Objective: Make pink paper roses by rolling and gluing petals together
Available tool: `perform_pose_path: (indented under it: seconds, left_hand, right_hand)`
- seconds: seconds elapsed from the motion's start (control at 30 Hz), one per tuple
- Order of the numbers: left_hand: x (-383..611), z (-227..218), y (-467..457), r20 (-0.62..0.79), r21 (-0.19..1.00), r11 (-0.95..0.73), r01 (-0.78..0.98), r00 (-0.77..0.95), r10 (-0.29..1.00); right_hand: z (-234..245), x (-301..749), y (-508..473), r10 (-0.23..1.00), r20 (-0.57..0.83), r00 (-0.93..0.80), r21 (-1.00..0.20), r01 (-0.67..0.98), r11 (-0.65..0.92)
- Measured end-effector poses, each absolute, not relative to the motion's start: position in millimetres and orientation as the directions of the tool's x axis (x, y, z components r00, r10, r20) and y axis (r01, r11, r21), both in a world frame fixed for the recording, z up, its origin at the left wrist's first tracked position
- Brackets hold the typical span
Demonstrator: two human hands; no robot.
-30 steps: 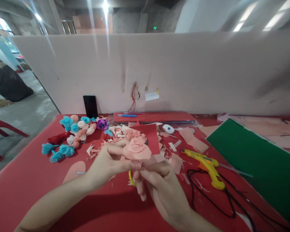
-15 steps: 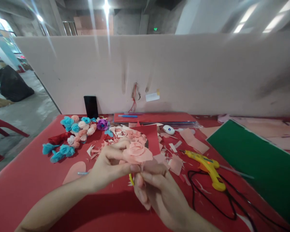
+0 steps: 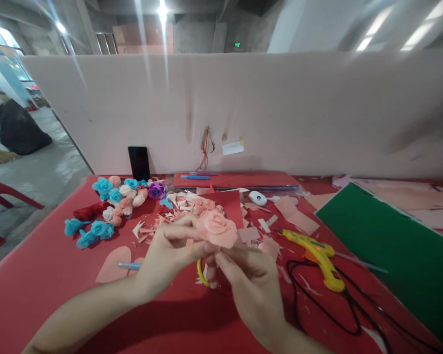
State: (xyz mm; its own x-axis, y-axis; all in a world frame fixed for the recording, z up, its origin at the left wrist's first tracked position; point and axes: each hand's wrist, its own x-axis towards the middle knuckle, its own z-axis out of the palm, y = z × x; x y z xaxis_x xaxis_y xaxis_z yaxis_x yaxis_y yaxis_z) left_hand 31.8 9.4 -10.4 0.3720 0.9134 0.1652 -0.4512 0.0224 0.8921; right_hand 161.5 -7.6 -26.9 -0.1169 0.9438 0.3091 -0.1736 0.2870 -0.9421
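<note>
A pink paper rose is held up over the red table, in front of me. My left hand pinches it from the left, thumb and fingers closed on its lower edge. My right hand grips its base from below with the fingers pressed together. A yellow scissor handle shows under the hands, lying on the table.
A pile of blue, pink, white and purple paper roses lies at the left. Pink scraps litter the middle. A yellow glue gun with black cord lies right, beside a green sheet. A phone leans on the partition.
The rose has tilted and shifted slightly right. My right hand turned, its fingers rising from below the flower to its base. A blue pen by the pink heart cutout is more exposed.
</note>
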Motion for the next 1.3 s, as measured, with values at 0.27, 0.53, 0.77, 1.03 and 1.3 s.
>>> perform_pose_path:
  seconds: [0.27,0.53,0.77,1.03,1.3]
  left_hand:
    - [31.3,-11.6,8.5,0.154,0.927,0.022,-0.373,0.435,0.887]
    - [30.3,-10.3,10.0,0.132,0.95,0.003,-0.312,0.411,0.902]
    - [33.6,-9.9,10.9,0.112,0.934,0.054,-0.354,0.431,0.895]
    - [31.8,-16.0,13.4,0.092,0.892,0.153,-0.425,0.503,0.86]
    - [31.0,-22.5,11.6,0.159,0.872,0.073,-0.484,0.422,0.892]
  right_hand:
    - [-30.3,159.8,-7.2,0.974,0.121,-0.193,-0.924,-0.381,0.039]
    - [-26.0,157.9,-7.2,0.957,0.045,-0.288,-0.829,-0.546,-0.125]
    - [-16.8,156.6,-3.8,0.92,-0.015,-0.391,-0.729,-0.626,-0.278]
    - [-19.0,154.8,-7.3,0.855,-0.086,-0.511,-0.631,-0.636,-0.444]
    - [-21.0,155.8,-11.0,0.82,-0.103,-0.563,-0.625,-0.605,-0.494]
